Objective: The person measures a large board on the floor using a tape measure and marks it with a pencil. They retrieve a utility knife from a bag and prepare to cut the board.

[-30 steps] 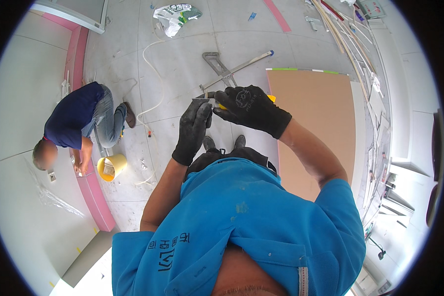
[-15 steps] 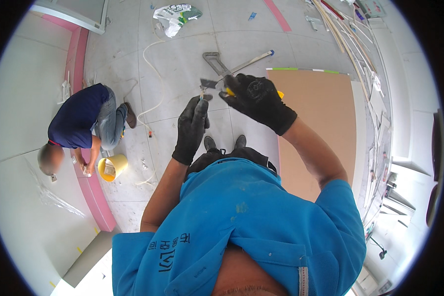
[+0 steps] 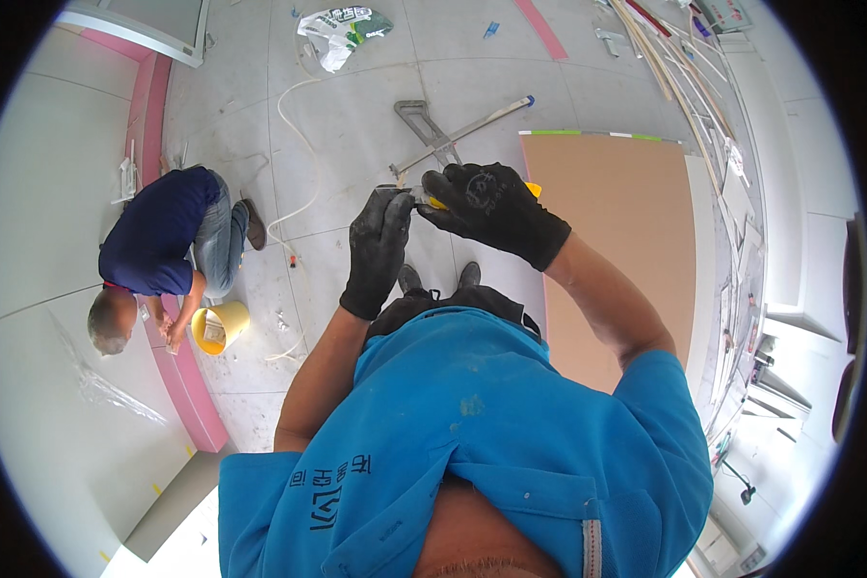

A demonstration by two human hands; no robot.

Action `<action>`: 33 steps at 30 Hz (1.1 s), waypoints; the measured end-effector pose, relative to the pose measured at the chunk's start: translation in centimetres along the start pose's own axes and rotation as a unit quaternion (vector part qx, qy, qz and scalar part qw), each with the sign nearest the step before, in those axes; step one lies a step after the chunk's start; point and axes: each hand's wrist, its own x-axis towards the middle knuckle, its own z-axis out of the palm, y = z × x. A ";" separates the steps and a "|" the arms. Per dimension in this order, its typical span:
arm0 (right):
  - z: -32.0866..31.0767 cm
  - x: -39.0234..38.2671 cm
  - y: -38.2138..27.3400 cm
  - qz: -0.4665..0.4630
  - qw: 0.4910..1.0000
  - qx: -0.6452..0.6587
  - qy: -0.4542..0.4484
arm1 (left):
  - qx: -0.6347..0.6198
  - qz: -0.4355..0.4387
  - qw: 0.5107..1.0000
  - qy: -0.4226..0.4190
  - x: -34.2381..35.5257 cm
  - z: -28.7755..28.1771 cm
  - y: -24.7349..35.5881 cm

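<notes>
Both of my hands wear black gloves and meet in front of me. My right hand is closed around a yellow-handled knife, whose handle end shows past the palm. Its blade points left toward my left hand and is partly hidden by the fingers. My left hand is closed on a thin, pencil-like stick with its pale tip upward, close to the blade; the rest of it is covered. On the floor just beyond lies a grey-handled, saw-like tool with a long straight bar.
At right lies a large brown board. Several thin strips are piled behind it. A white-green bag and a pale hose lie ahead. At left, a person crouches beside a yellow bucket and a pink strip.
The knife blade has come down and left against the stick at my left fingers. My hands are closer together. The crouching person has leaned slightly, with their hands lower.
</notes>
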 end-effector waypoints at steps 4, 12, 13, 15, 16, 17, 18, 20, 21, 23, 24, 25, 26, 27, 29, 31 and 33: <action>-0.9 0.4 -0.4 0.022 0.999 0.002 -0.024 | -0.169 -0.180 0.969 0.001 0.3 -0.6 3.0; -1.3 0.5 -0.6 0.054 0.996 -0.025 -0.059 | -0.092 -0.150 0.984 0.032 0.5 -0.6 3.8; -1.4 0.4 -0.6 0.066 0.996 -0.038 -0.057 | -0.087 -0.168 0.981 0.032 0.5 -0.7 3.5; -1.5 0.3 -0.3 0.079 0.996 -0.037 -0.021 | -0.077 -0.204 0.975 0.033 0.3 -1.2 2.3; -1.4 0.3 0.3 0.079 0.997 -0.024 0.013 | -0.090 -0.191 0.977 0.022 0.1 -1.3 1.8; -1.3 0.4 0.6 0.079 0.996 -0.011 0.046 | -0.102 -0.178 0.979 0.012 -0.1 -1.4 1.3; -1.3 0.3 0.3 0.056 0.998 -0.013 0.027 | -0.116 -0.165 0.979 -0.002 0.0 -1.3 1.5; -0.1 0.2 -0.2 0.037 0.999 0.034 -0.009 | -0.185 -0.172 0.967 -0.015 0.2 -0.7 2.8; 0.0 0.1 -0.3 0.039 0.999 0.033 -0.016 | -0.217 -0.176 0.960 -0.019 0.3 -0.6 3.5; 0.0 0.0 -0.6 0.041 0.998 0.031 -0.029 | -0.207 -0.151 0.966 -0.027 0.3 -0.5 3.1; 0.0 -0.2 -0.6 0.033 0.998 0.031 -0.035 | -0.197 -0.148 0.969 -0.029 0.2 -0.5 2.8; 0.0 -0.1 -0.5 0.027 0.998 0.049 -0.033 | -0.187 -0.144 0.971 -0.030 0.1 -0.5 2.6; 0.0 0.0 -0.4 0.021 0.997 0.066 -0.032 | -0.187 -0.141 0.972 -0.024 0.1 -0.5 2.6; 0.1 0.0 -0.3 0.015 0.996 0.083 -0.030 | -0.187 -0.138 0.972 -0.019 0.0 -0.4 2.6; 0.4 0.0 -0.3 0.016 0.997 0.068 -0.020 | -0.181 -0.118 0.976 -0.007 -0.1 -0.3 2.4; 0.6 0.1 -0.4 0.022 0.998 0.054 -0.017 | -0.165 -0.085 0.983 0.008 -0.1 -0.3 2.1; 0.4 0.3 -0.5 0.034 0.998 0.038 -0.021 | -0.155 -0.118 0.981 0.007 0.1 -0.6 2.6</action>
